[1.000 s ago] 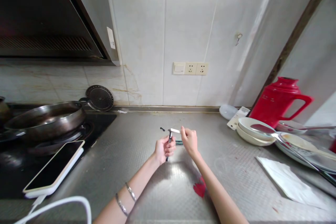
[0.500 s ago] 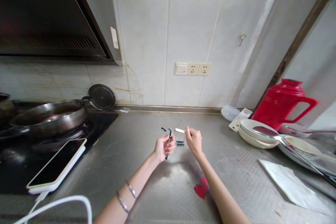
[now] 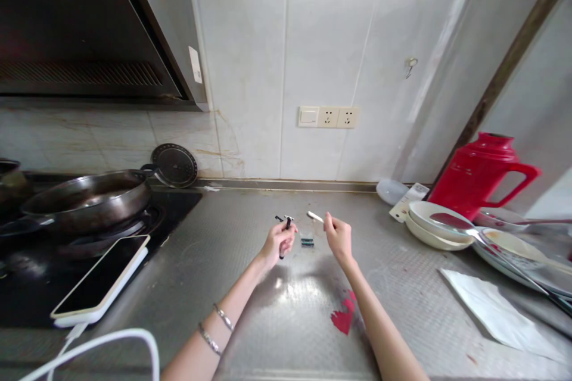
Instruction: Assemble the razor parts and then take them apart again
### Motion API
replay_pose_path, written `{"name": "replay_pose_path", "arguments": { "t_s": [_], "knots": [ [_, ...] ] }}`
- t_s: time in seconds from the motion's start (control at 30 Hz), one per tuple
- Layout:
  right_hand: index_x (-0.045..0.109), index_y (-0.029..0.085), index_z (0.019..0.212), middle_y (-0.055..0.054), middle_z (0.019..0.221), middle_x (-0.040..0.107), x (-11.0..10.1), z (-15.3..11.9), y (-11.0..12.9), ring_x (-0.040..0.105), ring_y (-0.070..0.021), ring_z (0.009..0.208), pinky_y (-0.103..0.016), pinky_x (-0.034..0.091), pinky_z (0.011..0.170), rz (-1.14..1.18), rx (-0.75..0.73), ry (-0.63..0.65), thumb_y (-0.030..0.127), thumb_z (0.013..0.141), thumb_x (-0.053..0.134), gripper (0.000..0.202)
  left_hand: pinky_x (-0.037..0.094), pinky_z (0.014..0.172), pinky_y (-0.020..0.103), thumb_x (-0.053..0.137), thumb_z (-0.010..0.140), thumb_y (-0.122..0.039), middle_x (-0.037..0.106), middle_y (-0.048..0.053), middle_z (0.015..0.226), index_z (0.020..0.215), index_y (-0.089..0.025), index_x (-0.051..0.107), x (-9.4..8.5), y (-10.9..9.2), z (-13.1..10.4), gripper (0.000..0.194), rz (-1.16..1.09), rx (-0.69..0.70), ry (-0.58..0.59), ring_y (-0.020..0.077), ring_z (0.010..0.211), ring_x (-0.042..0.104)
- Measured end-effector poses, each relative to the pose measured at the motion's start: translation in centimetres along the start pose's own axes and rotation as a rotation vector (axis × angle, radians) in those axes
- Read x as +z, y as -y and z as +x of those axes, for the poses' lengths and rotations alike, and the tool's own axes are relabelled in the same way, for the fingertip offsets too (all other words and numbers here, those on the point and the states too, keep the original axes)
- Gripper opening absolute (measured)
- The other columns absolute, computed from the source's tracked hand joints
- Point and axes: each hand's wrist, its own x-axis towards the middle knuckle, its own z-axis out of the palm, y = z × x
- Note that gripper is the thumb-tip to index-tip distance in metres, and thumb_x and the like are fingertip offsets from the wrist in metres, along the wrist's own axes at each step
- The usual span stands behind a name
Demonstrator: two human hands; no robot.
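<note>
My left hand (image 3: 274, 247) is closed around a slim black-handled tool (image 3: 286, 231). It is held nearly upright, and its silvery top end is shaped somewhat like a razor head. In my closed right hand (image 3: 338, 238) is a slim white stick (image 3: 315, 216), its rounded tip pointing left toward the tool but apart from it. A small black piece (image 3: 279, 218) lies just beyond my left fingers. Between the hands, small dark-green striped pieces (image 3: 307, 243) rest on the metal counter (image 3: 286, 333); their kind is too small to tell.
At left, a steel pan (image 3: 89, 202) sits on the black stove, with a phone (image 3: 100, 280) and white cable (image 3: 111, 336) nearer. Stacked dishes (image 3: 440, 235), a red thermos jug (image 3: 482, 175) and a white paper (image 3: 496, 309) are at right. A red heart-shaped mark (image 3: 343, 317) shows near my right forearm.
My right hand has moved slightly right and down, and the white stick has swung so its tip shows more clearly. My left hand has turned the black-handled tool and shifted slightly left.
</note>
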Motion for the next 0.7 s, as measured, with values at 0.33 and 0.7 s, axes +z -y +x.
{"name": "replay_pose_path", "arguments": {
  "t_s": [0.33, 0.7],
  "knots": [
    [0.046, 0.016, 0.045, 0.002, 0.042, 0.043, -1.6, -0.5, 3.1, 0.035, -0.007, 0.042, -0.02, 0.02, 0.045, -0.194, -0.107, -0.093, 0.042, 0.08, 0.044, 0.043, 0.036, 0.068, 0.024, 0.059, 0.072, -0.028, 0.058, 0.001, 0.068, 0.076, -0.015, 0.064, -1.3, 0.3, 1.0, 0.014, 0.598, 0.256, -0.053, 0.0136, 0.068, 0.05],
    [0.047, 0.017, 0.044, 0.001, 0.041, 0.048, -2.3, -0.1, 2.4, 0.04, -0.007, 0.041, -0.02, 0.022, 0.046, -0.27, -0.309, -0.16, 0.037, 0.079, 0.046, 0.041, 0.032, 0.062, 0.023, 0.058, 0.074, -0.029, 0.055, 0.0, 0.067, 0.081, -0.014, 0.064, -1.9, 0.2, 1.0, 0.018, 0.595, 0.235, -0.018, 0.0125, 0.066, 0.046]
  ]
}}
